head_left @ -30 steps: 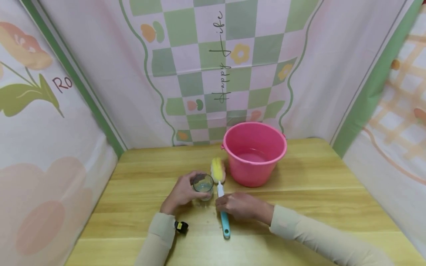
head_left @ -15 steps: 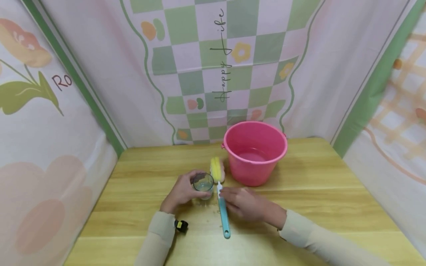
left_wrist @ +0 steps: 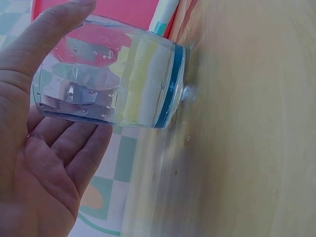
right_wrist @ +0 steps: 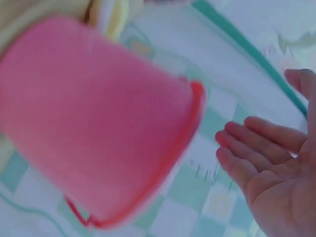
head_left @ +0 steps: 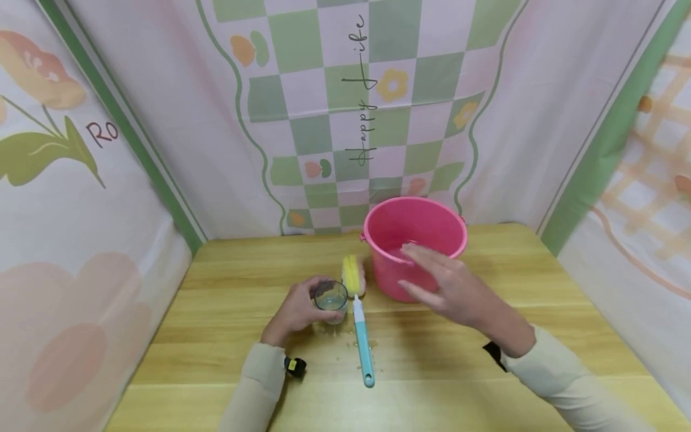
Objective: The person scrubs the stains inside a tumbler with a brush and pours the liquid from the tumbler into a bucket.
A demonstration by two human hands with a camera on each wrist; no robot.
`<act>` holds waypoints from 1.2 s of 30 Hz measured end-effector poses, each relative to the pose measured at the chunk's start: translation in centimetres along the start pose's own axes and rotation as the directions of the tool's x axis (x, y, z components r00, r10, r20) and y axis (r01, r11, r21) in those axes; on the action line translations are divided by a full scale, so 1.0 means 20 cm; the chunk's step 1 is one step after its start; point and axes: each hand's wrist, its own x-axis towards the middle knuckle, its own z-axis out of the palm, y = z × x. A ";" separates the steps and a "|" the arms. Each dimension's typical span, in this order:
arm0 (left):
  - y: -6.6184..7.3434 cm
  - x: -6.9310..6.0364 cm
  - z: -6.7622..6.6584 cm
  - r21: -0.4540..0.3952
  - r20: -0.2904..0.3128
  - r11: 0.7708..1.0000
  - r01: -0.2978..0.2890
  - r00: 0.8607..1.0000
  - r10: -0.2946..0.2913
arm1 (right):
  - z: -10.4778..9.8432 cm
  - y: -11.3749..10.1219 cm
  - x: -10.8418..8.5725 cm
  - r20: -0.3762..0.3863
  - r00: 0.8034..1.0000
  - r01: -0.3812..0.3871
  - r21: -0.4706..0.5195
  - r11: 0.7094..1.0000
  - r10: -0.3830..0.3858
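A clear drinking glass [head_left: 331, 300] stands upright on the table, water drops clinging to its wall in the left wrist view [left_wrist: 89, 79]. My left hand [head_left: 298, 309] grips it from the left, thumb on the near side and fingers on the far side. My right hand [head_left: 456, 288] hovers in front of the pink bucket [head_left: 396, 276], fingers extended and holding nothing. Between glass and bucket lies a sponge brush [head_left: 363, 342] with a yellow and pale head and a white and turquoise handle. Neither hand touches the brush.
Water drops dot the wooden table [head_left: 227, 300] around the brush handle and the glass. Behind the bucket hangs a checkered curtain [head_left: 302, 132], with further patterned cloths at both sides.
My right hand has let go of the brush handle, then risen and moved right towards the bucket. The brush stays lying on the table. My left hand and the glass have stayed put.
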 end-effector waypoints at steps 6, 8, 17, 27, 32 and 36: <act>-0.01 0.00 0.00 0.010 -0.005 1.000 -0.005 1.000 0.005 | -0.11 0.15 0.02 -0.115 0.991 -0.085 -0.090 0.992 0.075; -0.01 0.00 0.00 0.013 -0.004 1.000 -0.004 1.000 0.004 | -0.13 0.22 0.03 -0.171 0.982 -0.104 -0.115 0.988 0.084; 0.01 0.00 0.00 0.006 -0.008 1.000 0.000 1.000 0.000 | -0.17 0.47 0.07 -0.085 0.898 -0.436 -0.065 0.897 0.431; 0.00 0.00 -0.01 0.007 0.004 1.000 0.004 1.000 -0.004 | -0.15 0.67 0.21 0.105 0.790 -0.606 -0.021 0.795 0.605; 0.00 0.00 -0.02 0.002 -0.007 1.000 -0.004 1.000 0.004 | -0.10 0.72 0.25 0.161 0.752 -0.656 0.079 0.751 0.640; 0.00 -0.01 0.00 0.005 0.006 1.000 -0.008 1.000 0.008 | -0.06 0.75 0.21 0.205 0.719 -0.694 0.147 0.705 0.665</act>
